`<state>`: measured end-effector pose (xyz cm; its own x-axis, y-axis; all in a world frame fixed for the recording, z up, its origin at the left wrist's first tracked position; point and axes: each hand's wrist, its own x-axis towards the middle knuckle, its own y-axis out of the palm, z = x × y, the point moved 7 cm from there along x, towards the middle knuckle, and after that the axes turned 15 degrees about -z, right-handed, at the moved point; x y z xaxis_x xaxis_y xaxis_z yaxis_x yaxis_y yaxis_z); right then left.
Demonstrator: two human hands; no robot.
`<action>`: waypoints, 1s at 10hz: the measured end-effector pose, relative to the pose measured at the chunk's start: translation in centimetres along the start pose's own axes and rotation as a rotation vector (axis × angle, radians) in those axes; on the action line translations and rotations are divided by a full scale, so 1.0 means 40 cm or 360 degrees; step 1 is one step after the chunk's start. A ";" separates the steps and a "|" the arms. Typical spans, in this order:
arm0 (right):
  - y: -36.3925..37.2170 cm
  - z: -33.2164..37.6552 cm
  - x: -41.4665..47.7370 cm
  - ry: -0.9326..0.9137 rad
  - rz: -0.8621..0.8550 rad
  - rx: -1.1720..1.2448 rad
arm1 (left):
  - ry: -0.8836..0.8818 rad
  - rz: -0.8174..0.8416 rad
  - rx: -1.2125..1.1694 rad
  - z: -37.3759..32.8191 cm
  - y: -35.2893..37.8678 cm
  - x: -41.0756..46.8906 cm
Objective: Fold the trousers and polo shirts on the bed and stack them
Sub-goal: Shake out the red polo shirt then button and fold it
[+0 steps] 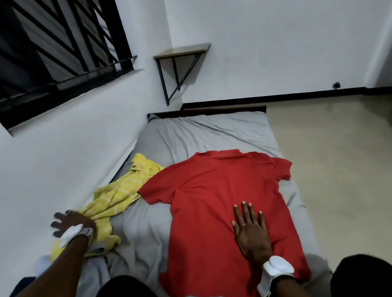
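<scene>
Head view: red polo shirt (215, 192) is lying spread flat on the right half of the grey bed (201, 134). Right hand (251, 231) is pressing flat on it, fingers straight and spread. Left hand (74, 223), blurred and with fingers splayed, is touching the crumpled yellow polo shirt (120, 193) near the left wall.

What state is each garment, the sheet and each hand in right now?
red polo shirt: spread flat, unfolded.
yellow polo shirt: crumpled, unfolded, beside the wall.
grey sheet: wrinkled.
right hand: open, flat on the red shirt.
left hand: fingers spread, touching the yellow shirt.
</scene>
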<state>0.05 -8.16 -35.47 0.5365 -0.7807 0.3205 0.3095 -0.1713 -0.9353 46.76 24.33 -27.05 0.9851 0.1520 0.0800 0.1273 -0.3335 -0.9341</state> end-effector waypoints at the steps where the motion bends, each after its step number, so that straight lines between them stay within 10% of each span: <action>1: 0.013 0.010 -0.009 -0.0016 -0.0085 -0.0025 | 0.0006 -0.0161 0.0086 0.044 0.052 0.135; 4: 0.031 0.166 -0.049 -0.0042 0.0005 -0.0042 | 0.1306 0.0555 -0.0310 -0.329 0.093 -0.328; 7: -0.102 0.405 -0.141 -0.0541 0.0250 0.0422 | 0.0932 0.0807 -0.0650 -0.303 0.146 -0.569; 10: -0.155 0.245 -0.175 -0.0213 0.0440 0.0975 | 0.0967 0.1061 -0.0775 -0.097 0.093 -0.770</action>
<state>2.08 4.25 -30.46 0.7399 -0.6592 0.1344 0.5143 0.4254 -0.7446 17.33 14.78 -31.65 0.7473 -0.6545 -0.1147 -0.5682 -0.5400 -0.6210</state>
